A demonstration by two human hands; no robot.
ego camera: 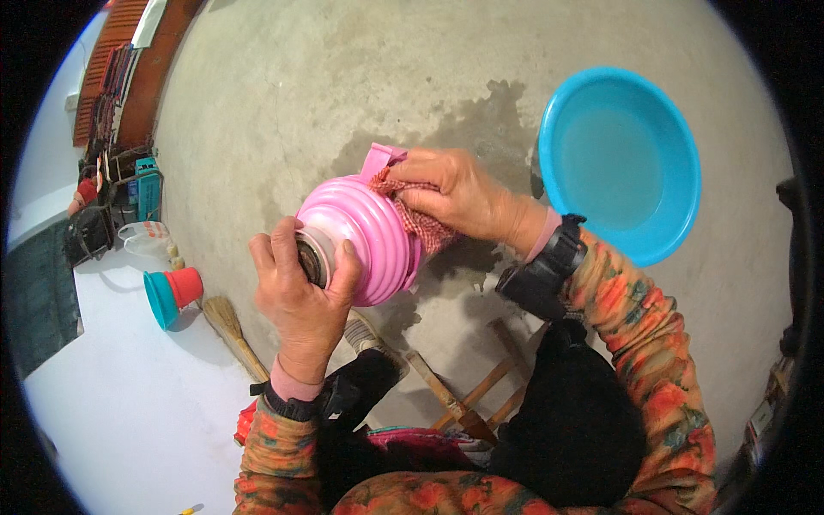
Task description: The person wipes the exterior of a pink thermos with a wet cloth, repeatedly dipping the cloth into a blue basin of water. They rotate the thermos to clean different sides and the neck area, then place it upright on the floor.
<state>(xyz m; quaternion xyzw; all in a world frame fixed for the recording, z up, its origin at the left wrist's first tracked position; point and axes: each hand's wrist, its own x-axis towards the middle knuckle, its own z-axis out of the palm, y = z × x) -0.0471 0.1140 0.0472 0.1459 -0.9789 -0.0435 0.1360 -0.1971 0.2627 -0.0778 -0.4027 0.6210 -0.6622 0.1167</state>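
A pink ribbed plastic flask (351,222), which looks like a thermos, is tilted in front of me above the floor. My left hand (302,290) grips its narrow round end, fingers and thumb on either side of a dark circular opening (312,259). On the far side of the body, my right hand (450,187) pinches a red-and-white checked cloth (421,222) and presses it to the ribs, close to the pink handle (381,159). The flask's far end is hidden from view.
To the right, a blue plastic basin (685,167) holds some water on the concrete floor (290,77), beside a wet patch (489,122). Teal and red plastic containers (172,293) and a straw broom (232,328) are at the left. A wooden frame (476,399) is below me.
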